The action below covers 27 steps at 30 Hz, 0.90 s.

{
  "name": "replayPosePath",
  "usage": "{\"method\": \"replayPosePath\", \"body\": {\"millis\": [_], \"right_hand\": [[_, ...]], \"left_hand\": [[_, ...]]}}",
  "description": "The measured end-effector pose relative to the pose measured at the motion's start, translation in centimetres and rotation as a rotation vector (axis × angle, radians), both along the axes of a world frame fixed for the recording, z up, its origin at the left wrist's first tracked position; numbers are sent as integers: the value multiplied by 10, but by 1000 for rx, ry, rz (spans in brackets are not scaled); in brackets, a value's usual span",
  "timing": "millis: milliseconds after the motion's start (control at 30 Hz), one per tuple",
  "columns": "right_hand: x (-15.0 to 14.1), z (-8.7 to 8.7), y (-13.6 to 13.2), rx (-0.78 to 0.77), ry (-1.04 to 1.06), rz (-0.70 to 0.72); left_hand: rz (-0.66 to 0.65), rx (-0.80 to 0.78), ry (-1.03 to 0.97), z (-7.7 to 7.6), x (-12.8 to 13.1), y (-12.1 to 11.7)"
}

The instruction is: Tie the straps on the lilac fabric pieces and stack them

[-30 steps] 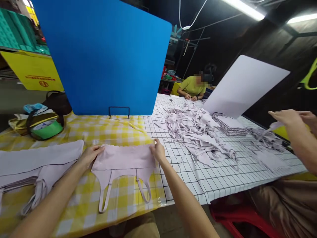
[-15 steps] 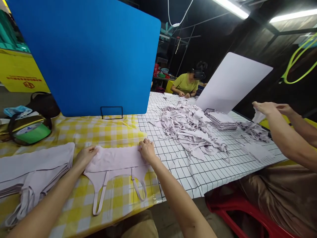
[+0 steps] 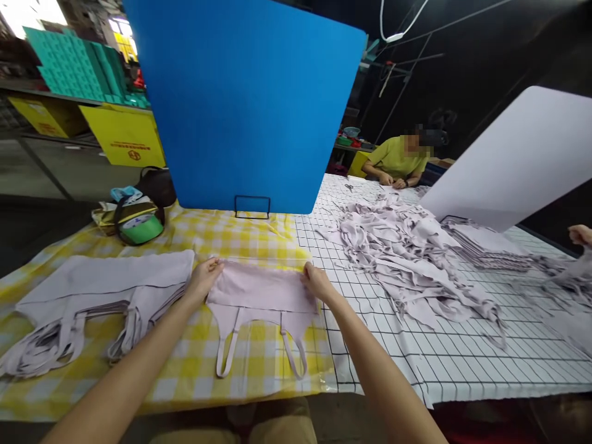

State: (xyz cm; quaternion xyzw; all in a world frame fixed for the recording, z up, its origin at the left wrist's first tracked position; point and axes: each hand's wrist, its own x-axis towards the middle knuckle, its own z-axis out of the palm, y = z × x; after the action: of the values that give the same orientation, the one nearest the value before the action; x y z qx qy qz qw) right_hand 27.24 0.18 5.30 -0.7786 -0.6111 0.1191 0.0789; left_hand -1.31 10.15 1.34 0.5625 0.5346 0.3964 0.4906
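Observation:
A pale pink strappy garment [image 3: 261, 293] lies flat on the yellow checked tablecloth [image 3: 222, 237], its two strap loops hanging toward me. My left hand [image 3: 203, 279] pinches its upper left corner. My right hand [image 3: 317, 282] pinches its upper right corner. Both hands have fingers closed on the fabric edge. To the left lies a stack of the same pink garments [image 3: 99, 290], folded flat with straps trailing.
A blue divider board [image 3: 250, 105] stands behind. A heap of loose pink garments [image 3: 402, 253] covers the white grid cloth [image 3: 416, 357] at right, beside a white board [image 3: 513, 166] and another folded stack [image 3: 485, 246]. Bags [image 3: 136, 216] sit far left. Another person's hand [image 3: 580, 234] shows at right; a person in yellow [image 3: 398, 163] sits beyond.
My view has swung left, so the neighbour's arms have nearly left the picture. My hands stay on the garment's top corners, which look pulled a little flatter.

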Motion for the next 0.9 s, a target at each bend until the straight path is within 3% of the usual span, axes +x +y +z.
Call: {"method": "replayPosePath", "body": {"millis": [167, 300, 400, 500, 600, 700, 800, 900], "right_hand": [[7, 18, -1, 138, 92, 24], [7, 54, -3, 357, 150, -3], [2, 80, -19, 561, 225, -4], [-4, 84, -44, 717, 323, 76], [-10, 60, -72, 661, 301, 235], [-15, 23, -98, 549, 233, 374], [-21, -7, -121, 467, 192, 441], [-25, -24, -137, 419, 180, 483]], "left_hand": [[-61, 41, -132, 26, 0, -6], [-2, 121, -231, 61, -5, 3], [11, 258, -254, 90, -20, 4], [-95, 383, -149, 103, -43, -12], [-213, 348, -8, 89, -68, -42], [-376, 256, 160, 55, -89, -75], [-558, 259, 336, 25, -102, -102], [-639, 324, 467, 9, -108, -118]]}}
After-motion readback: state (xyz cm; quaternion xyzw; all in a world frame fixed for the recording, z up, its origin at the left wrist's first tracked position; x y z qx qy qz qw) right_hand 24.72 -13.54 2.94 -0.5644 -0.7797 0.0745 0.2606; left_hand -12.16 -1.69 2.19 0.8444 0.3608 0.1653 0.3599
